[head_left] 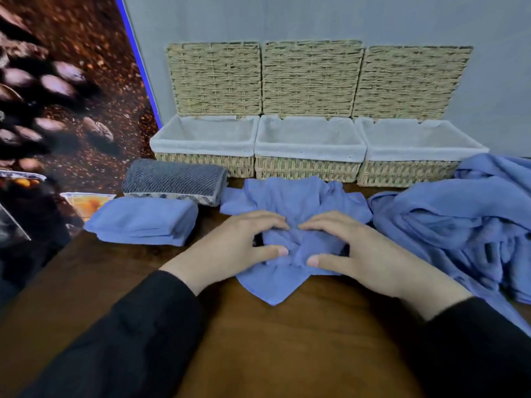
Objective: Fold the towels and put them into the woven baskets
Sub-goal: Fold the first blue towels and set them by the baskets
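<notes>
- Black sleeves (138, 334) fill the bottom of the frame, one at lower left, one at lower right, over a brown wooden table (287, 349).
- Far left: wall poster (57, 81) with coffee beans, blue edge strip along its right side.
- Left of centre: folded blue towel (143, 219) lying flat on the table; just behind it a rolled grey towel (175, 180), touching or nearly touching the left basket front.
- Small orange-printed packet (89, 202) peeks out at the folded blue towel's left rear corner.
- Left hand (230, 248), centre frame: fingers curled, thumb and fingertips pinching a bunch of the crumpled blue towel (290, 196).
- That crumpled blue towel lies on the table at centre, in front of the middle basket, one corner pointing toward the camera.
- Right hand (353, 254), just right of centre: fingers curled the same way, thumb and fingertips gripping the same towel; fingertips of both hands nearly meet.
- Upper centre, in a row against the grey wall: left basket (201, 165), middle basket (307, 168), right basket (408, 175), all woven, with white cloth liners, lids propped up against the wall, no towels visible inside.
- Right side: loose pile of blue towels (459, 219), unfolded, running from beside the right basket down to the right frame edge, just beside the crumpled towel.
</notes>
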Demonstrator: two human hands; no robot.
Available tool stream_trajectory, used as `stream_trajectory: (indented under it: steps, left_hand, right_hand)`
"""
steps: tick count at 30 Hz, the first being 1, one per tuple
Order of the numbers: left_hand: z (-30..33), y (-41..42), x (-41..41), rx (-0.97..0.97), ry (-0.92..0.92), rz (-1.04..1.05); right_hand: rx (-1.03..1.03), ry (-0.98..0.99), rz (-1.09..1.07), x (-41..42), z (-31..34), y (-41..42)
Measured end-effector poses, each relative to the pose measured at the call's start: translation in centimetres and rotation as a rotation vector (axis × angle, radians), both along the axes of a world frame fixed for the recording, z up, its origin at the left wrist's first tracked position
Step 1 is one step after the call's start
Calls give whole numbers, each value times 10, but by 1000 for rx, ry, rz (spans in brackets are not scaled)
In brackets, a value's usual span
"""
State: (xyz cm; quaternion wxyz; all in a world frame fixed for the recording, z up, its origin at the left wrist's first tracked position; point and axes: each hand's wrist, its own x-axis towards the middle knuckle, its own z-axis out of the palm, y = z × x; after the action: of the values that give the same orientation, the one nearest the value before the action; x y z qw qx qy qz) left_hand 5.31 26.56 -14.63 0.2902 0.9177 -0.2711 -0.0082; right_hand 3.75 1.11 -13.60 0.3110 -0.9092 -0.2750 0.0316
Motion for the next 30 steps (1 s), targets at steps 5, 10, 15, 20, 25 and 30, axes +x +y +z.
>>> stream_trajectory:
  steps: [5,10,15,20,25,30]
  left_hand:
    - [-3,-6,10,-12,-66,41]
    - [5,5,17,-225,-431,341]
    - [17,10,13,-229,-543,477]
    - [10,-9,-1,-129,-225,216]
    - [4,-8,4,72,-46,234]
    - [12,-2,-3,-60,-93,270]
  right_hand:
    - [13,-73,-5,9,-4,-3]
    - [180,-295,-257,13,7,-12]
    - [83,-350,-511,16,7,-22]
    - [108,-363,-223,1,9,4]
    - [-156,-214,-187,7,-11,18]
    - [-64,-319,-362,8,-7,13]
